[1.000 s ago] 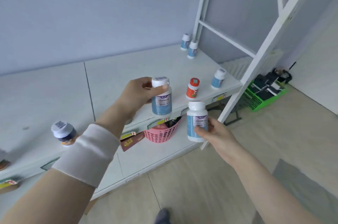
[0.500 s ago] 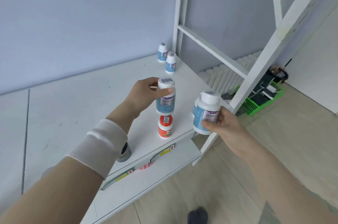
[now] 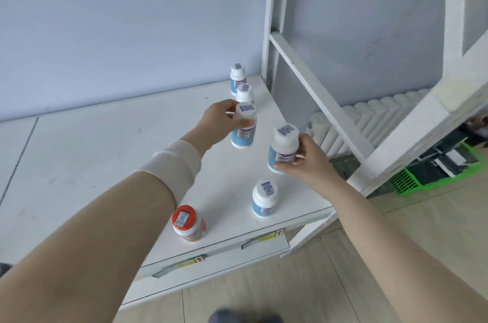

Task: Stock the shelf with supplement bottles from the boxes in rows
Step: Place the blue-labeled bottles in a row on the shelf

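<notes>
Left hand gripped a white-capped, blue-labelled plastic supplement bottle just below its cap, fingers curled round it, at centre frame. Whether its base touched the white shelf board could not be determined. Just right of centre, the right hand pinched a second bottle of the same kind by its body, tilted, thumb low and fingers high.

Hazards, as judged:
- The left-held bottle sat just below two matching bottles standing in line toward the upper centre. Too fast an advance would likely knock over the nearer one.
- The tilted right-held bottle hung near the board's right edge. A slip of the fingertip pinch could drop it to the floor, or onto the upright blue-labelled bottle below it.

An orange-capped plastic bottle stood lower centre, well apart from both hands.
</notes>
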